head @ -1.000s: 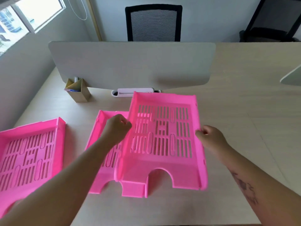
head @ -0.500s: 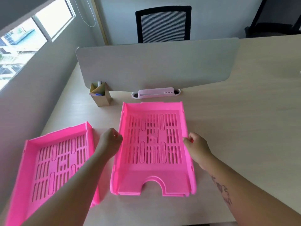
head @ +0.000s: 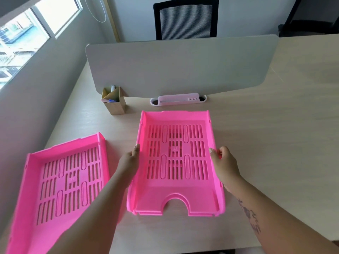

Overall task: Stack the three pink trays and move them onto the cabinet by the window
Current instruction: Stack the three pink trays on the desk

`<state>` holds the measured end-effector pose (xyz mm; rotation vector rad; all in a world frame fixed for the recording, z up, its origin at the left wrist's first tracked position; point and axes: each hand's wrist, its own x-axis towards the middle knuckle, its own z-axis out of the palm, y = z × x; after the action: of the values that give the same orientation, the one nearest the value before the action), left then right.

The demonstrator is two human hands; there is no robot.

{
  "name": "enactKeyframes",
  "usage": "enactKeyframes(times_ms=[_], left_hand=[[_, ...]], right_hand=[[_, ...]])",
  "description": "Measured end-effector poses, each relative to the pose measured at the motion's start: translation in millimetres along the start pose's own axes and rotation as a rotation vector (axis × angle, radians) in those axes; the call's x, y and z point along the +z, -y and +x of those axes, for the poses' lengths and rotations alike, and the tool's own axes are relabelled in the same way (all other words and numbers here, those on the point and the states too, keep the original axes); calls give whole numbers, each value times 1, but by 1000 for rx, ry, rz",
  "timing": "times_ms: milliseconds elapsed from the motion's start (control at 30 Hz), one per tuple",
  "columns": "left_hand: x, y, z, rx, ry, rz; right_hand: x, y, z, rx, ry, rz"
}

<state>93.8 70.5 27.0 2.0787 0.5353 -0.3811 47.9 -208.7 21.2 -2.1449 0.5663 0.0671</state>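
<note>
Two pink slotted trays are nested into one stack (head: 176,160) on the desk in front of me; the lower tray shows only as a thin edge at the front. My left hand (head: 129,162) rests against the stack's left wall with fingers on the rim. My right hand (head: 224,164) grips the right wall. A third pink tray (head: 62,182) lies flat and alone at the left, partly behind my left forearm. No cabinet is in view.
A grey divider panel (head: 179,68) stands across the light wooden desk (head: 266,143). A cardboard pen holder (head: 114,102) and a white cable tray (head: 178,99) sit at its foot. A black chair (head: 186,17) is behind it; a window (head: 27,32) is upper left.
The tray I held was moved left and set down into the second tray, so the two now sit nested. My view shifted left, bringing the third tray closer in.
</note>
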Motion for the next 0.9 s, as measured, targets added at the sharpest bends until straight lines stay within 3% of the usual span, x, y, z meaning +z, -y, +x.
enactKeyframes(times_ms=[200,400,900], left_hand=[[26,-13,-13,25,79,-285],[44,4,-28,29,173,-331],[74,1,11,55,21,-263]], right_hand=[[-25,-3,25,28,9,-27],[-32,-19,6,116,112,-29],[-36,-33,40,155,15,41]])
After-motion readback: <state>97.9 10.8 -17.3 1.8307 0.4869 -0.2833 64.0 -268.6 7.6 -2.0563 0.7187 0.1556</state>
